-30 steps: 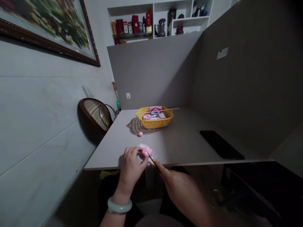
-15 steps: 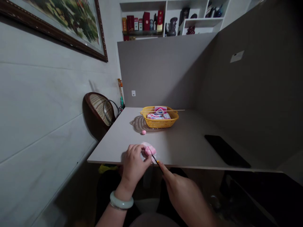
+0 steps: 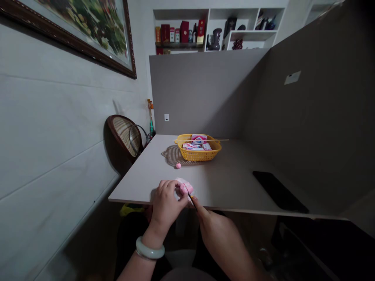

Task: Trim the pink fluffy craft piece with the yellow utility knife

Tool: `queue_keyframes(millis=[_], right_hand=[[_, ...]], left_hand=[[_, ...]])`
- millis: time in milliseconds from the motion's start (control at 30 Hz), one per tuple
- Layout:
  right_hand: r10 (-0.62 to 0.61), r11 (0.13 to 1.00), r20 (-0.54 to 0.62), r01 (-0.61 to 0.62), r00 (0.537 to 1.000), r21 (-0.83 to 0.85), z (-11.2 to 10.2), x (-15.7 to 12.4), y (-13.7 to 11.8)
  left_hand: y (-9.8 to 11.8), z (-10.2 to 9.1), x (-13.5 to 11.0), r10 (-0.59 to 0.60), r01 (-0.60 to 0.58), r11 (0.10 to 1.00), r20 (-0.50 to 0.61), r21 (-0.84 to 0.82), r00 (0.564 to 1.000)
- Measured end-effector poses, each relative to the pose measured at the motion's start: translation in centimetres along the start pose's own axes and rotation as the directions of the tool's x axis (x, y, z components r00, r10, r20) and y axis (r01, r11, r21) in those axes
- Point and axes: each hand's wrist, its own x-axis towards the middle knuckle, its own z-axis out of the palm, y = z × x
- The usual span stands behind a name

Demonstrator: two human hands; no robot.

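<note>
My left hand (image 3: 166, 203), with a pale green bangle on the wrist, is closed around a small pink lump (image 3: 185, 188) at the near edge of the grey table (image 3: 228, 179). The lump rests on a pale sheet. My right hand (image 3: 215, 230) pinches a thin dark tool (image 3: 191, 198) whose tip touches the pink lump. A tiny pink ball (image 3: 178, 166) lies farther back on the table, in front of the basket.
A yellow basket (image 3: 199, 148) with pink packets and a thin stick across its rim stands at the back. A black phone (image 3: 279, 191) lies at the right. Grey partitions wall the table; a brown round chair (image 3: 121, 142) is at the left.
The view has shifted slightly. My right hand has moved closer to the pink lump, with the tool's tip still on it. My left hand keeps its hold.
</note>
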Motion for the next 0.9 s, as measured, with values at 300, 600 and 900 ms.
queue_keyframes(millis=[300,600,900], right_hand=[[-0.018,0.996,-0.009,0.019,1.000,0.083,1.4,1.0,0.4],[-0.007,0.994,0.075,-0.001,0.997,0.109,1.0,0.5,0.6],[0.000,1.000,0.020,-0.001,1.000,0.031,0.5,0.8,-0.1]], left_hand=[[-0.9,-0.3,0.2,0.042,-0.038,0.995,0.043,-0.092,0.998],[-0.7,0.2,0.2,0.033,-0.032,0.999,0.020,-0.028,0.999],[-0.7,0.3,0.2,0.021,-0.021,0.998,-0.008,-0.052,1.000]])
